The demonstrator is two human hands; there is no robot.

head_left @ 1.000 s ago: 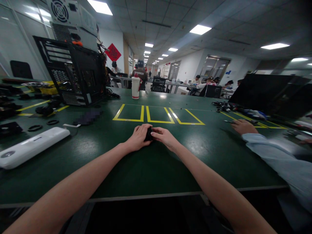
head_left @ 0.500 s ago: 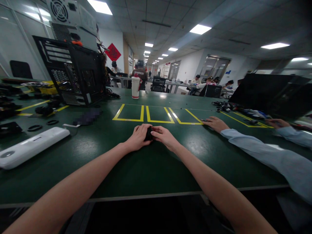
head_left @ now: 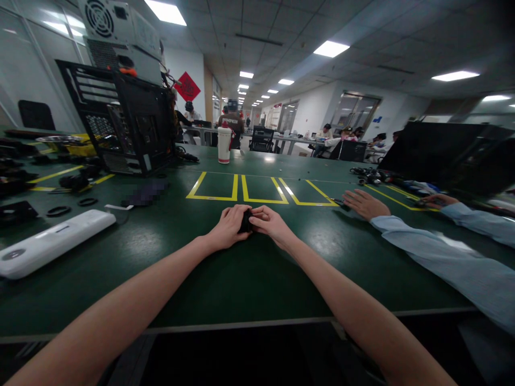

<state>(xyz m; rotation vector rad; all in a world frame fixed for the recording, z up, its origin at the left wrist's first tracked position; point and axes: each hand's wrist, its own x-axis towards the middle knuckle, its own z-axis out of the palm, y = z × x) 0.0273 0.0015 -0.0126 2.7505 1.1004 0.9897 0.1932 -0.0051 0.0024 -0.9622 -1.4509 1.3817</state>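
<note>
A small black object (head_left: 245, 221), its kind not clear, is held between my two hands just above or on the green tabletop (head_left: 257, 279). My left hand (head_left: 229, 227) is closed around its left side, fingers bent over the top. From the right, my right hand (head_left: 271, 224) grips it with thumb and fingertips. Most of the object is hidden by my fingers. Beyond my hands, yellow tape outlines (head_left: 263, 202) mark the table.
A white elongated device (head_left: 56, 241) lies at the left, near black rings (head_left: 58, 211). Behind stand an open computer case (head_left: 132, 123) and a white cup (head_left: 223, 145). At the right, a co-worker's hand (head_left: 364, 204) rests by a pen-like tool; their other hand (head_left: 438, 201) is farther right.
My hands and the black object have stayed in place. The co-worker's nearer hand has opened and shifted slightly right, off the pen-like tool; their other hand has moved left.
</note>
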